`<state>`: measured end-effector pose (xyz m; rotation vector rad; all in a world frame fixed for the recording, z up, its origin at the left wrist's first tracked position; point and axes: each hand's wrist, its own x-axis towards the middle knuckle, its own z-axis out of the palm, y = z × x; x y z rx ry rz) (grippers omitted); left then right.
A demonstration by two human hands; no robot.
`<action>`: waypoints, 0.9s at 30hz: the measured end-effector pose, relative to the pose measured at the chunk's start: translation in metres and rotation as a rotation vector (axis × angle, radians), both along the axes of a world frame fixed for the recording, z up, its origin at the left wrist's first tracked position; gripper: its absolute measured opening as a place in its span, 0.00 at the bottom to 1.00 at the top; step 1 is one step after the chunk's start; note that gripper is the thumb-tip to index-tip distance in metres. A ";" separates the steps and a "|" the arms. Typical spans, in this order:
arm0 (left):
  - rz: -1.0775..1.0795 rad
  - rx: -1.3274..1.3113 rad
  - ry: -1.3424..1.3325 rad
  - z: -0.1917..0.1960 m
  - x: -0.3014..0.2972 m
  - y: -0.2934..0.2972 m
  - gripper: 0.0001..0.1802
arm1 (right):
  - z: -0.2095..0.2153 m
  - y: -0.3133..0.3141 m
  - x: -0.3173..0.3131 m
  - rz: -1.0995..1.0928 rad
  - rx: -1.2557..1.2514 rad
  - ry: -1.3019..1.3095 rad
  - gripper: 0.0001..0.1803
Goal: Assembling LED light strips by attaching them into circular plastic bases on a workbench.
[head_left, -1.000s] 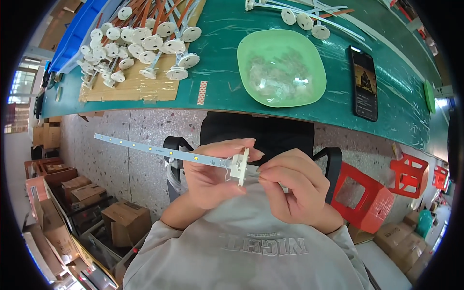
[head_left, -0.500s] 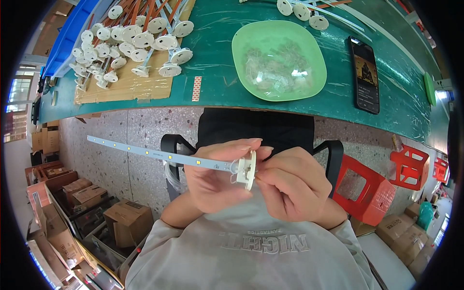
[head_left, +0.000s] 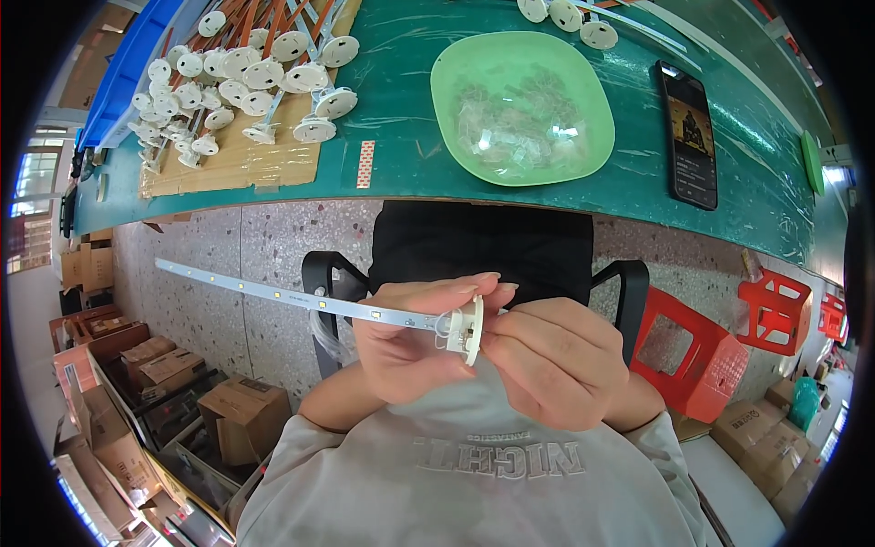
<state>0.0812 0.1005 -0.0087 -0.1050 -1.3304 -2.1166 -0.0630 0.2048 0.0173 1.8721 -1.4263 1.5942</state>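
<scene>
My left hand [head_left: 415, 342] grips a long white light strip [head_left: 273, 293] near its right end; the strip reaches out to the left over the floor. At that end sits a small white round cap [head_left: 468, 329], pinched by the fingers of my right hand [head_left: 547, 365]. Both hands meet close to my chest, above my grey top. On the green table [head_left: 410, 173] ahead stands a pale green bowl [head_left: 521, 105] with several small clear parts in it.
Several finished strips with white round caps [head_left: 246, 77] lie on cardboard at the table's left. A black phone [head_left: 690, 132] lies right of the bowl. A black chair [head_left: 483, 242], a red stool [head_left: 693, 356] and cardboard boxes [head_left: 164, 383] stand on the floor.
The hands with strip and cap have shifted slightly down and right in the view; the strip's far end dipped a little. Grip is unchanged.
</scene>
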 end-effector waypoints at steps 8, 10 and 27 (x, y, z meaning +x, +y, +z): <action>0.004 -0.119 0.001 0.005 0.002 -0.002 0.33 | 0.009 0.003 0.006 0.057 0.058 -0.095 0.15; 0.019 -0.081 0.005 0.005 0.003 -0.001 0.33 | 0.008 -0.001 0.008 0.097 0.057 -0.154 0.15; 0.130 -0.141 0.061 0.002 -0.009 -0.004 0.34 | 0.020 0.003 -0.002 0.035 0.232 -0.102 0.09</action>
